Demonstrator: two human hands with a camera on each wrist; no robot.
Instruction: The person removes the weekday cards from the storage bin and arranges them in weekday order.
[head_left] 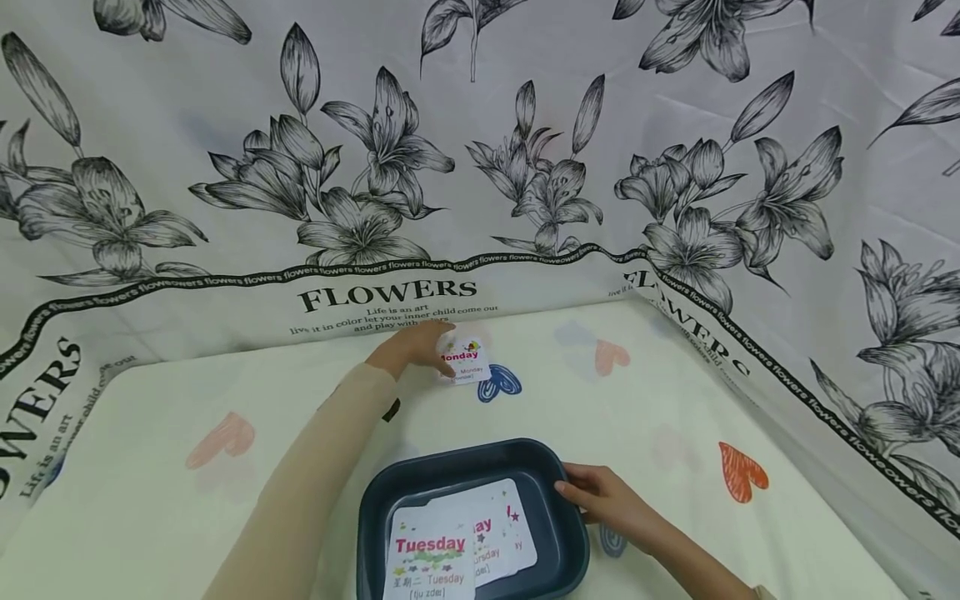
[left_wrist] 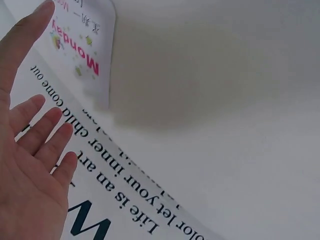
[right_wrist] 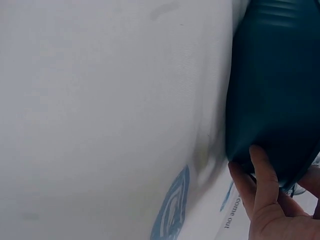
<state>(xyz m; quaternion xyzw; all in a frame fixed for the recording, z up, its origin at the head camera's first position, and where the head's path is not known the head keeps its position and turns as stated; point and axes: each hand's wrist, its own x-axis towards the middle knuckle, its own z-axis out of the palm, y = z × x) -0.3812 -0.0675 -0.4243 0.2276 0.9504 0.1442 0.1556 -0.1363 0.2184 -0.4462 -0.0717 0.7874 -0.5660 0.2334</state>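
With the left hand (head_left: 412,346) loosely spread, grasping nothing, best settle the white, round-cornered, paper-like Monday card (head_left: 467,360) flat just below frame centre; steady the dark-blue, rectangular, plastic-looking tray (head_left: 450,467) at lower centre, pinched by the rim in the right hand (head_left: 615,502).

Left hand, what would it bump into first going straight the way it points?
Probably the Monday card: the left hand points toward it in the head view and overlaps its left edge. Whether they touch is unclear.
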